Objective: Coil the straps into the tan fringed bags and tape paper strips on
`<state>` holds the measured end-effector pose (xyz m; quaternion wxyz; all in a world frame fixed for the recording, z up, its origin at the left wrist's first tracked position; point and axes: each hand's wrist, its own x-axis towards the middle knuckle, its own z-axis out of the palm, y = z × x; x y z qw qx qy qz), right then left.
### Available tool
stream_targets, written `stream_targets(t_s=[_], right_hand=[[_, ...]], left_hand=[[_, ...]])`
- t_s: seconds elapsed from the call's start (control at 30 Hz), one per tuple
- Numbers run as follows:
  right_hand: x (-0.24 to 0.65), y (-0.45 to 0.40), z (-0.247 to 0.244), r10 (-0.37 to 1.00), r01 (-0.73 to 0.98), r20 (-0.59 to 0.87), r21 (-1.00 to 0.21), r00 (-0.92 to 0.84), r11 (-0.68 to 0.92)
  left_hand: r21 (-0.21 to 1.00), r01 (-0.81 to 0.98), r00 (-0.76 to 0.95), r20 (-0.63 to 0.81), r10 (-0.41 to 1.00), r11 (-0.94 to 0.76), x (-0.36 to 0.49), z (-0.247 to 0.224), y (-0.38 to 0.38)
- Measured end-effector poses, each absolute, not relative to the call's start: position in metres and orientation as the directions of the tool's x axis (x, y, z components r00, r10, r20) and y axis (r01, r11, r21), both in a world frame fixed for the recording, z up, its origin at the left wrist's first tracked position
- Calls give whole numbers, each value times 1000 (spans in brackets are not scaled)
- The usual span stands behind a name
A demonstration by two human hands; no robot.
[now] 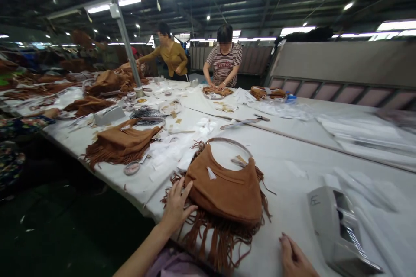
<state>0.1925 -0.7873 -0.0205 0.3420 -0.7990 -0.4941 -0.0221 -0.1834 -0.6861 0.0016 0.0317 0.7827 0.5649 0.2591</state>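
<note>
A brown suede shoulder bag [224, 190] with long fringe lies flat on the white table in front of me. Its strap [232, 142] curves away from me, and a small white tag [211, 173] rests on its front. My left hand [175, 205] has its fingers spread at the bag's left edge, touching the fringe side and gripping nothing. Low in the view, my right hand [295, 259] is partly cut off by the frame. Its visible fingers are stretched out over the table, between the bag and a grey tape dispenser [334, 229], with nothing seen in them.
Another fringed brown bag [125, 140] lies to the left beside a tape roll [131, 168]. Two co-workers [224, 62] stand across the table [286, 147], one handling a brown bag. A flowered sleeve [24, 127] shows at far left. Plastic sheets [367, 138] lie right.
</note>
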Motion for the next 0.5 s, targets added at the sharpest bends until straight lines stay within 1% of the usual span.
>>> stream_targets(t_s=[0.07, 0.1, 0.17, 0.3, 0.5], right_hand=[[171, -768, 2, 786, 686, 188, -630, 589, -364], [161, -757, 14, 798, 649, 124, -660, 590, -377], [140, -735, 32, 820, 605, 47, -700, 570, -380], [118, -709, 42, 838, 586, -14, -708, 546, -394], [139, -723, 22, 813, 540, -20, -738, 581, -404]], left_hand=[[322, 827, 351, 345, 870, -461, -188, 5, -674], [319, 801, 409, 327, 852, -507, -188, 5, -667], [328, 755, 491, 292, 821, -568, -187, 1, -655], [343, 738, 520, 262, 813, -582, -183, -7, -642], [351, 718, 539, 268, 799, -601, -163, -10, -649]])
